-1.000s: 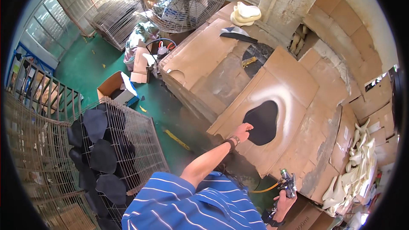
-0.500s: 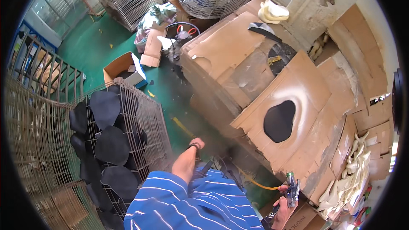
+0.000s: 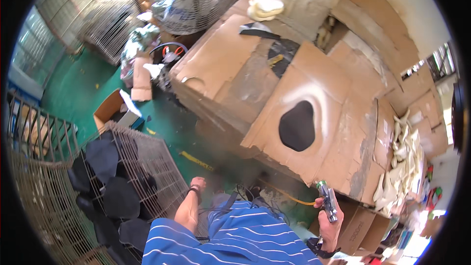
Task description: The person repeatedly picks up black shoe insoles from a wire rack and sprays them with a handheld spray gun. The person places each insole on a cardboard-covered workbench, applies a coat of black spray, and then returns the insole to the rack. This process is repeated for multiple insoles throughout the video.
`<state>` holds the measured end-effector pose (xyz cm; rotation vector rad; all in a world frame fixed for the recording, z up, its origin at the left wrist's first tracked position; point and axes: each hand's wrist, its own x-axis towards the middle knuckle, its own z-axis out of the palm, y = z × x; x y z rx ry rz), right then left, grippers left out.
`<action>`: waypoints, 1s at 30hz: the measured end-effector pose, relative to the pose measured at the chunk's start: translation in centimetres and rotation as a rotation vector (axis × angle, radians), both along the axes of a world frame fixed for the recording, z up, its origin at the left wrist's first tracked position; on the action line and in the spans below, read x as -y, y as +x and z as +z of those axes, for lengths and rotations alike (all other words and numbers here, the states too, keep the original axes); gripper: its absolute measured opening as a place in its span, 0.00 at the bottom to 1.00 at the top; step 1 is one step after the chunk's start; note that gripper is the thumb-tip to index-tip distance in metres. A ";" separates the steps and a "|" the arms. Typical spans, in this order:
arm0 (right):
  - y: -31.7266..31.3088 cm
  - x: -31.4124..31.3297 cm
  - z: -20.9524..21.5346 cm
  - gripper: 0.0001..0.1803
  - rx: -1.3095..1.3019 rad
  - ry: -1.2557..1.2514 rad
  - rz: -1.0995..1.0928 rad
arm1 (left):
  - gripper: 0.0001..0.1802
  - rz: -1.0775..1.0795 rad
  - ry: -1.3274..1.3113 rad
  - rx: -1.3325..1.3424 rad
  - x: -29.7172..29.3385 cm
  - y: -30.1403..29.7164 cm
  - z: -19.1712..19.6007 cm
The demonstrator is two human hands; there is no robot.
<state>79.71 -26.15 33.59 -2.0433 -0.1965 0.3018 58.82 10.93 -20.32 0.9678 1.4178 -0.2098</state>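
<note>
My right hand (image 3: 330,223) grips a metal spray gun (image 3: 327,202) near the front edge of the cardboard-covered table. A yellow hose (image 3: 289,197) runs toward the gun from the left. On the slanted cardboard sheet (image 3: 262,130) lies a flat, rounded black piece (image 3: 297,126), ringed by whitish spray residue. The gun is apart from that piece. Low beside the wire cage, my left hand (image 3: 198,183) is closed, its fingers curled, with nothing seen in it. Inside the wire cage (image 3: 167,164) rest several similar black pieces (image 3: 121,197).
A large fan (image 3: 191,2) stands behind the table. Cream-coloured pieces (image 3: 400,164) are heaped at the table's right end, and another cream bundle (image 3: 265,7) sits at the back. An open box (image 3: 112,107) is on the green floor. Dark cables (image 3: 240,196) hang near my legs.
The view has shifted right, so the table and cage appear further left. My right hand has risen a little with the spray gun. The black piece stays on the cardboard.
</note>
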 end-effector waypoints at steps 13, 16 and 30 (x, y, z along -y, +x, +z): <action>3.6 7.4 1.0 0.28 0.161 -0.032 -0.137 | 0.15 -0.397 -0.320 0.276 1.4 10.0 -1.0; 3.0 9.7 1.1 0.28 0.143 -0.116 -0.166 | 0.16 -0.486 -0.130 0.117 4.5 12.6 3.3; 6.2 11.0 -0.3 0.30 0.155 -0.013 -0.168 | 0.21 -0.584 -0.062 -0.053 5.7 13.3 7.2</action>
